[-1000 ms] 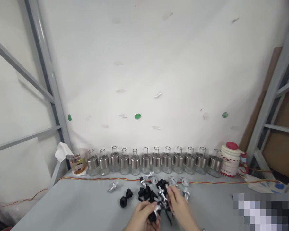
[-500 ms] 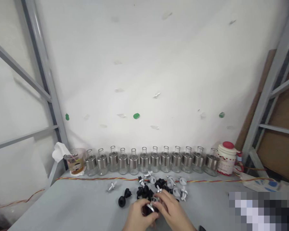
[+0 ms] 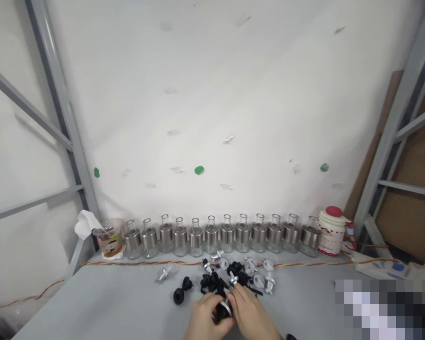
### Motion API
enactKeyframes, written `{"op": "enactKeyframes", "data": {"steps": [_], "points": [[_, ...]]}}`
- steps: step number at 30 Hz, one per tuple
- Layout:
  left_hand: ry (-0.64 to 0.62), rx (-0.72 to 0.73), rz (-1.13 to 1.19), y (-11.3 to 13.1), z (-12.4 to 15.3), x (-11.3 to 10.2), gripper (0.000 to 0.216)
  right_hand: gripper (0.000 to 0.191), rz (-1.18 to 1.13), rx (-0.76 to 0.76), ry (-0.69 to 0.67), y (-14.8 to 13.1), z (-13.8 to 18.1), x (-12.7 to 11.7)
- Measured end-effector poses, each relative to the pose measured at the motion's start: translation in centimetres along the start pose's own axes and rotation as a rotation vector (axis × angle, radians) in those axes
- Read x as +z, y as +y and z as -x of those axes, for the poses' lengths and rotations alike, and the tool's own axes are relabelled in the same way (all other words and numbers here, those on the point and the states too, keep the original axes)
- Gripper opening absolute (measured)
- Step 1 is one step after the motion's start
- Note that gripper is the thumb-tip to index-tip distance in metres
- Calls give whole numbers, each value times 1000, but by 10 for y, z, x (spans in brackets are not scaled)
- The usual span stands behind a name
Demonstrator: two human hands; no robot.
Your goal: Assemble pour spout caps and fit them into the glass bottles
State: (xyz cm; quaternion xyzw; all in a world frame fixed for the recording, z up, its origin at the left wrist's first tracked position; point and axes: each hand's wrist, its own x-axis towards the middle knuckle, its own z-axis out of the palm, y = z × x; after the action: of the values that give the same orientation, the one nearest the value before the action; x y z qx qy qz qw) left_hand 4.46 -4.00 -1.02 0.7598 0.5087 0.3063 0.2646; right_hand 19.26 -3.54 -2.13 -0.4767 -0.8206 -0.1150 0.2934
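My left hand point(image 3: 205, 318) and my right hand point(image 3: 250, 314) meet at the bottom middle of the view, fingers pinched together around a small black and silver pump part point(image 3: 225, 309). Just beyond them lies a heap of black and silver pump parts point(image 3: 233, 278) on the grey table point(image 3: 109, 302). A single black bulb piece point(image 3: 182, 292) and one silver piece point(image 3: 163, 275) lie to the left of the heap. A row of several small glass bottles with silver collars point(image 3: 219, 236) stands along the wall.
A glass cup with amber liquid point(image 3: 108, 241) and a crumpled tissue point(image 3: 85, 224) stand at the back left. A white jar with a red lid point(image 3: 331, 231) stands at the back right. A red-yellow twisted wire point(image 3: 145, 263) runs across the table. Grey metal frames flank both sides.
My right hand came back from the heap to meet my left hand, and both now pinch the same small part. The view shifted slightly.
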Motion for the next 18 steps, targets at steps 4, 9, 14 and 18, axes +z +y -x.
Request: {"op": "enactKeyframes", "data": {"steps": [4, 9, 14, 18], "points": [[8, -3, 7, 2, 1, -1, 23, 48, -70, 54, 18, -2, 1, 0], [27, 47, 25, 2, 2, -4, 23, 50, -222, 91, 54, -5, 2, 3], [-10, 124, 129, -2, 1, -5, 35, 53, -563, 506, 141, 11, -2, 0], [3, 69, 246, -2, -1, -6, 35, 53, -655, 707, 164, 35, -7, -3]]}}
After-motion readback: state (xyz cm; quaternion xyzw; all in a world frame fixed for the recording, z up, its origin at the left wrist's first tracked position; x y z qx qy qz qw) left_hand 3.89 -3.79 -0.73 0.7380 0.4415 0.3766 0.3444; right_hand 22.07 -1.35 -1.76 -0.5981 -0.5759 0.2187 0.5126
